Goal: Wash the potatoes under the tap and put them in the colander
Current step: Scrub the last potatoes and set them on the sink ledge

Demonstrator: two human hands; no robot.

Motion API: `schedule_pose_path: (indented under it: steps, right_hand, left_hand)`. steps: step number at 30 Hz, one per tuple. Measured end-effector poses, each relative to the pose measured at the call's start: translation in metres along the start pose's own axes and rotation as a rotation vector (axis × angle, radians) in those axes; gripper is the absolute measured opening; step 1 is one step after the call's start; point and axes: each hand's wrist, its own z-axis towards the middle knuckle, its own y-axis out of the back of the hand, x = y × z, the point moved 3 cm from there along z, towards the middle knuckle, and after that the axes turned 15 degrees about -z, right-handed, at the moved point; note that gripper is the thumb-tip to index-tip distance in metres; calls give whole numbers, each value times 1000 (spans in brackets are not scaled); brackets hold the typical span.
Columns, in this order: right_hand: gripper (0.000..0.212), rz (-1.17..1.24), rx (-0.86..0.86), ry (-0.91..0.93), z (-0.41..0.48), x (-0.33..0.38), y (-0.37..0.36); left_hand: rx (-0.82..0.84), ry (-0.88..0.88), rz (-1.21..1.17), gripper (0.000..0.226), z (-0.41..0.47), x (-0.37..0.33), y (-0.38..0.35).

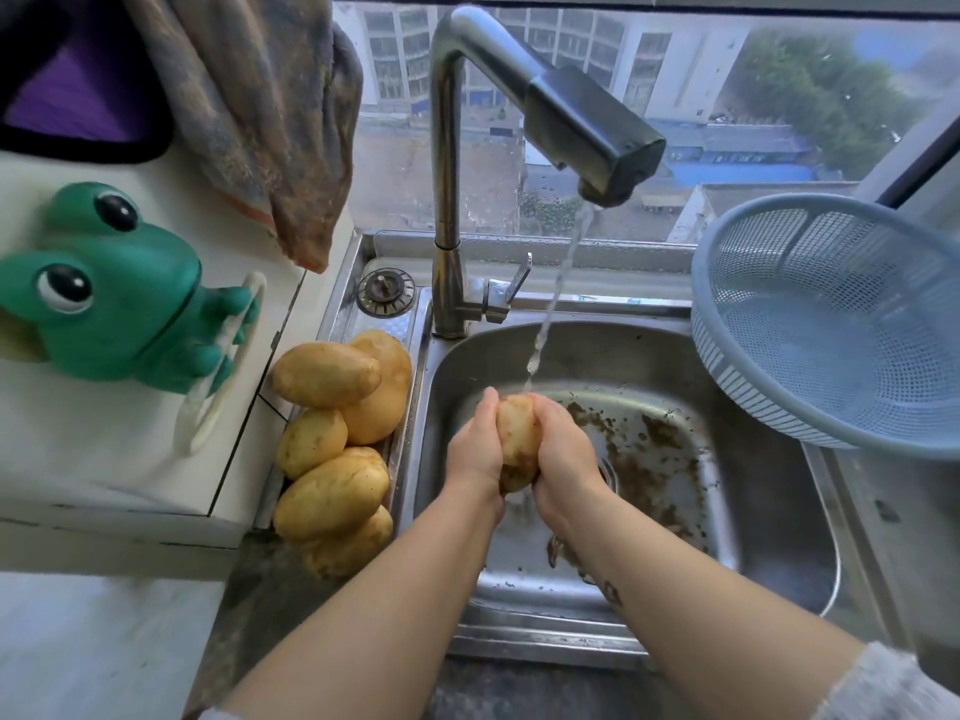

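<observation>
A yellow-brown potato [517, 441] is held over the steel sink [769, 517], right under the stream of water falling from the tap [587, 122]. My left hand [472, 449] grips its left side and my right hand [563, 457] grips its right side. Several more potatoes [337, 439] lie piled on the sink's left ledge. The pale blue colander [831, 324] stands tilted on the sink's right rim and I see nothing in it.
Brown dirt lies scattered across the sink bottom around the drain. A green frog-shaped holder [109, 288] sits on the white counter at the left. A grey cloth [260, 111] hangs above the potato pile. A window runs behind the tap.
</observation>
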Motion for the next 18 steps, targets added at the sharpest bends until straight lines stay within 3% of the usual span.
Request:
schedule_pose_path:
  steps: [3,7,9,14,18]
  right_hand:
    - [31,-103,-18,16,0,-5,3]
    - [29,-16,-106,-81,8,1,5]
    - [23,53,-142,-146,16,4,5]
    - [25,126,-157,-266,16,4,4]
    - [31,180,-114,-176,10,3,3]
  left_hand:
    - [-31,7,69,37,0,2,-2]
    - [-8,-141,181,35,-4,6,-5]
    - [88,-196,143,34,-8,7,-6]
    - [316,-181,143,59,-3,13,7]
    - [173,-147,53,36,-2,2,1]
